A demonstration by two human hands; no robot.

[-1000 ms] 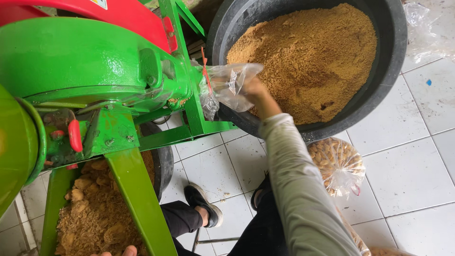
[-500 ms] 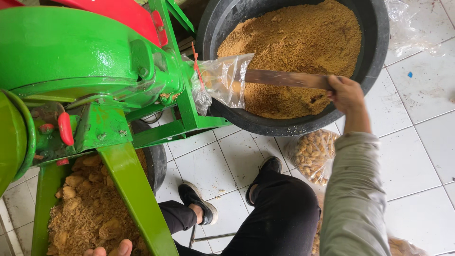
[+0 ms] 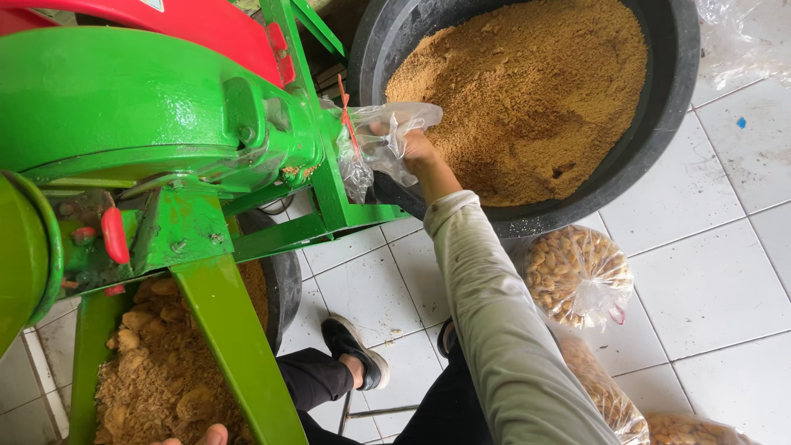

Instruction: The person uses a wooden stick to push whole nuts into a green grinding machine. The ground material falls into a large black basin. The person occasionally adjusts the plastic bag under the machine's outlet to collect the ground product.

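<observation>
A clear plastic bag (image 3: 375,144) hangs at the outlet of the green grinding machine (image 3: 148,115), tied on with a red string (image 3: 346,115), directly beside the rim of the large black tub (image 3: 659,115). The right hand (image 3: 412,148) is closed around the loose end of this bag, fingers gripping the film. The tub holds a heap of fine brown meal (image 3: 527,91).

Three clear bags of pale nuts lie on the white tiled floor (image 3: 709,280) to the right of the sleeve: one round bag (image 3: 577,276) just below the tub, a second (image 3: 606,395) beneath it, a third (image 3: 692,428) at the frame's lower edge.

A second black container (image 3: 284,288) under the machine holds coarse brown lumps (image 3: 156,371). Only the fingertips of the left hand (image 3: 202,437) show at the bottom edge, at these lumps; its grip cannot be determined.
</observation>
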